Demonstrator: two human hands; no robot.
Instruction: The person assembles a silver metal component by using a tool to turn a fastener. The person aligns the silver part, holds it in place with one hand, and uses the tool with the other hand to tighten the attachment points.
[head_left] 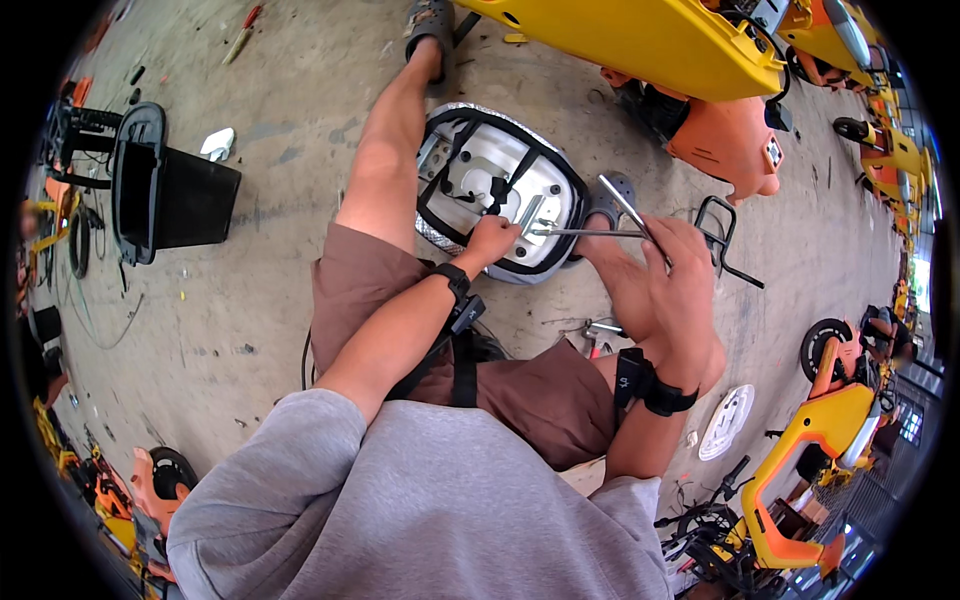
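Observation:
An upturned seat-like shell lies on the floor between my feet, its pale inner side up, with a black rim and black straps across it. My left hand reaches into the shell, its fingers closed at a small metal bracket; whether they grip it is hard to tell. My right hand is wrapped round the crossbar of a T-handle wrench. The wrench's long shaft runs left over the shell's rim, and its tip is at the bracket.
A black bin-like box lies at the left. Yellow bodywork and an orange part stand close ahead. A black tube frame, a white oval piece and tools lie on the right. Scooters line both sides.

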